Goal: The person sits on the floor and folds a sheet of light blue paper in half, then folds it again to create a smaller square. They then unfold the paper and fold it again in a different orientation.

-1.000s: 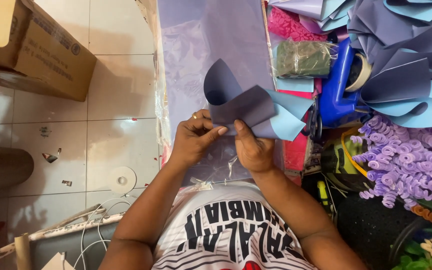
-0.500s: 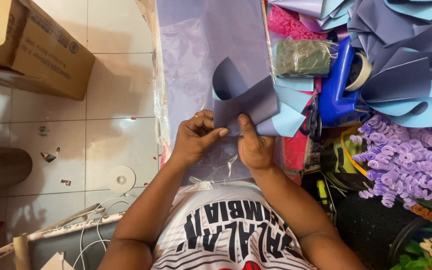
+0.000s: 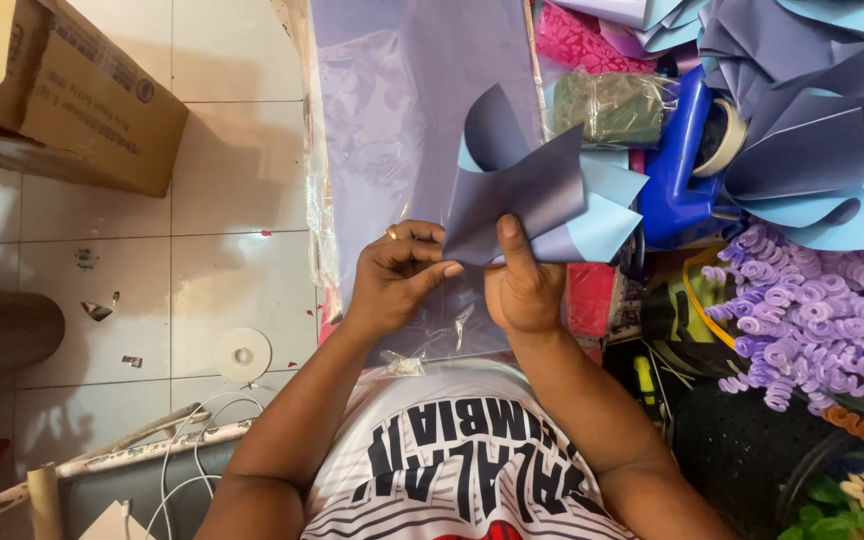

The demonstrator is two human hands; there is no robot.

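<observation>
Nearest, both hands grasp a folded purple-and-blue paper piece (image 3: 537, 195) held over the lap: the left hand (image 3: 397, 270) pinches its lower corner and the right hand (image 3: 522, 285) presses a thumb flat on its smooth matte face. Beneath lies a glossy clear plastic sheet (image 3: 412, 110) over purple paper. Farther off, a cardboard box (image 3: 62, 90) stands on the tiled floor, its contents unseen, opposite a blue tape dispenser (image 3: 682, 165) and curled purple paper coils (image 3: 822, 320).

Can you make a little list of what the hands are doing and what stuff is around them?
left hand: pinches the lower left corner of the folded paper
right hand: thumb pressed flat on the paper
paper: purple one side, light blue the other, curled
right of it: blue tape dispenser, paper pile, purple curls
floor: cardboard box
</observation>
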